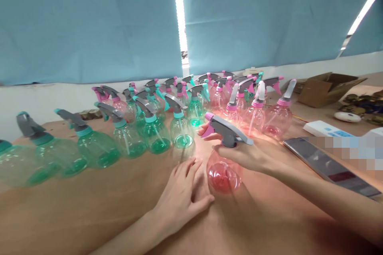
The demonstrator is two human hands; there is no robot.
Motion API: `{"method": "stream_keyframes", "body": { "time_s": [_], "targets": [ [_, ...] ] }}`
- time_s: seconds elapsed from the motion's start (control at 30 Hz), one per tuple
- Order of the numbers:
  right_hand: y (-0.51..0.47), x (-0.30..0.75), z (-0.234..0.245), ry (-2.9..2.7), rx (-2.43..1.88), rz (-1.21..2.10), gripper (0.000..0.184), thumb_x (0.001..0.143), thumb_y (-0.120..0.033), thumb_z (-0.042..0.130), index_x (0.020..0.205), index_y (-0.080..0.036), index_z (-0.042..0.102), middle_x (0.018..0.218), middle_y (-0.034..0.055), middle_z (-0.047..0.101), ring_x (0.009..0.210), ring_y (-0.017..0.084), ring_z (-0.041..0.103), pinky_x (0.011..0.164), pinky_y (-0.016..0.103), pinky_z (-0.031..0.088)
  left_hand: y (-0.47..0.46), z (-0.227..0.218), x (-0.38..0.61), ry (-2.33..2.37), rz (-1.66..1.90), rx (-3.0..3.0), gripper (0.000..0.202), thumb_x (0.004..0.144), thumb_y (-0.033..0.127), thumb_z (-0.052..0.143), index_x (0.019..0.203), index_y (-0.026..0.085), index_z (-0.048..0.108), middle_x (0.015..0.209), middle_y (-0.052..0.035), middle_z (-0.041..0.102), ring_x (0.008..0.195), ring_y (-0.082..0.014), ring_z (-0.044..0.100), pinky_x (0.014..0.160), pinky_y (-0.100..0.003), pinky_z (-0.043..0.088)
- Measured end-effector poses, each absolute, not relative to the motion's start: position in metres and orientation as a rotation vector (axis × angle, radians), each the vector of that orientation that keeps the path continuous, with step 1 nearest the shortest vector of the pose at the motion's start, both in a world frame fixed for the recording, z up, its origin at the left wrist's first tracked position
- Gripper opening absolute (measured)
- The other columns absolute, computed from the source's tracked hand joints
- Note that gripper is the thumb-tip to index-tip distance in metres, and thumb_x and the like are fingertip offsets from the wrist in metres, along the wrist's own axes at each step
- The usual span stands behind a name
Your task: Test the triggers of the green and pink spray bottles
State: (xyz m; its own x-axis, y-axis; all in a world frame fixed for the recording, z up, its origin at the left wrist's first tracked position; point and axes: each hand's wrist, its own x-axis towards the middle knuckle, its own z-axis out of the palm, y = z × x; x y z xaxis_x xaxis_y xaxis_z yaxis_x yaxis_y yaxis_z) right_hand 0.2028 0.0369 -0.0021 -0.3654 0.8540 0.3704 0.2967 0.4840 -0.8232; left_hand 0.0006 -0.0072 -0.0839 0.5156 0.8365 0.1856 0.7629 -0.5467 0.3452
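My right hand (239,153) is wrapped round the neck of a pink spray bottle (224,177), just under its grey and pink trigger head. The bottle tilts a little, and its collar is hidden by my fingers. To the left of its base, my left hand (187,191) rests on the table with fingers stretched out, holding nothing. In front of my left hand stands a green spray bottle (182,133) with a teal collar, the nearest of a row that runs left. Pink spray bottles (277,119) stand beyond my right hand.
Several more pink and green bottles crowd the back of the table (89,211). At right lie a dark phone-like slab (326,163), a white box (326,129) and a white oval object (347,117). An opened cardboard box (320,91) sits behind them, below a blue curtain (89,28).
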Motion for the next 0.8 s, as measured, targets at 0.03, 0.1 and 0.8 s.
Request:
{"method": "stream_keyframes", "body": {
  "time_s": [0.03,0.1,0.8],
  "targets": [
    [0.037,0.202,0.0,-1.896,-0.98,0.829,0.045,0.065,-0.014,0.046,0.101,-0.033,0.063,0.065,-0.0025,0.06,0.07,0.023,0.064,0.071,0.041,0.057,-0.007,-0.083,0.001,1.363,0.44,2.548,0.069,0.084,0.041,0.066,0.143,0.021,0.038,0.147,-0.0168,0.043,0.136,-0.0378,0.037,0.108,-0.06,0.034],
    [0.036,0.203,0.003,-1.915,-1.047,0.804,0.032,0.065,-0.014,0.048,0.088,-0.031,0.062,0.053,-0.0041,0.048,0.056,0.021,0.056,0.061,0.038,0.054,-0.007,-0.081,0.003,1.372,0.367,2.555,0.064,0.086,0.039,0.064,0.142,0.02,0.041,0.147,-0.0169,0.043,0.137,-0.0378,0.036,0.109,-0.061,0.031],
    [0.035,0.203,-0.006,-1.813,-1.097,0.866,0.012,0.064,-0.019,0.05,0.074,-0.026,0.054,0.047,-0.0068,0.027,0.04,0.011,0.024,0.036,0.024,0.022,-0.009,-0.082,0.004,1.385,0.276,2.613,0.052,0.093,0.038,0.053,0.139,0.015,0.044,0.144,-0.0174,0.046,0.137,-0.0343,0.038,0.112,-0.059,0.031]
  ]
}}
